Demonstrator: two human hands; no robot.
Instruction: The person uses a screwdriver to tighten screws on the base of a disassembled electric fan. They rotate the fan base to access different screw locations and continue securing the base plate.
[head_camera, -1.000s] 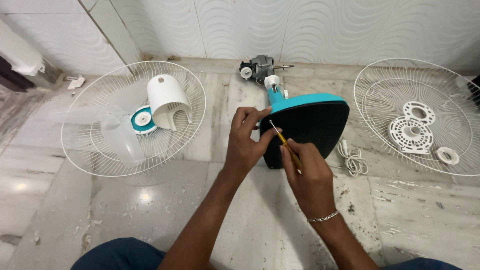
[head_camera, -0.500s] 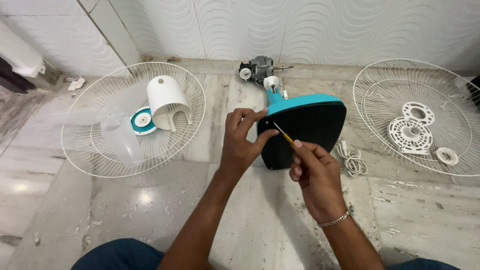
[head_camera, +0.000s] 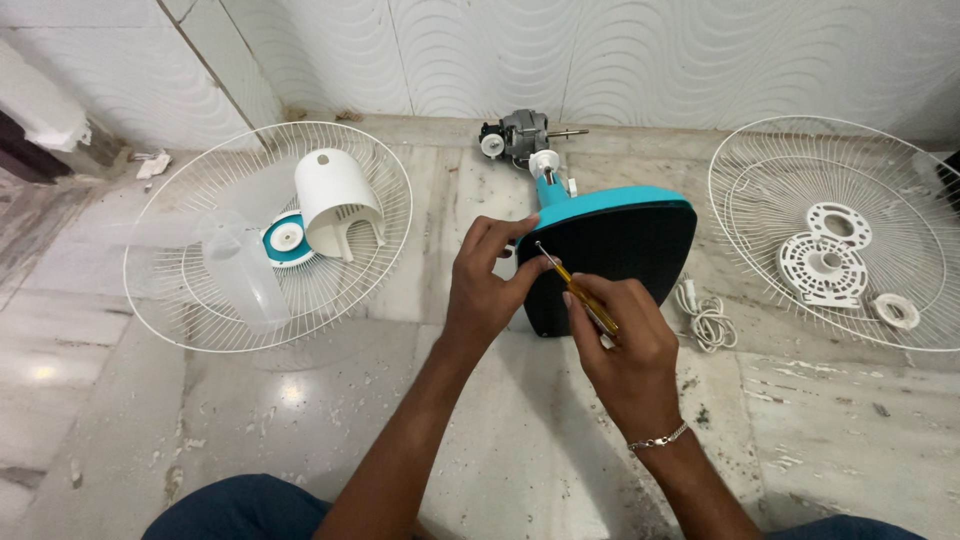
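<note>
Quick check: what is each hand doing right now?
Left hand: fingers curled on the edge of the fan base, steadying it.
Right hand: closed on a yellow screwdriver, tip at the base.

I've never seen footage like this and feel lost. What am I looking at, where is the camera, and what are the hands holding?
The camera sits on a person's head, looking down at their own arms and a marble floor. A table fan lies in pieces. The right hand holds a yellow-handled screwdriver, its tip at the black underside of the teal fan base, which the left hand steadies. Two white wire grilles flank it: the left grille holds the clear blade and a white cover, the right grille small white parts.
</note>
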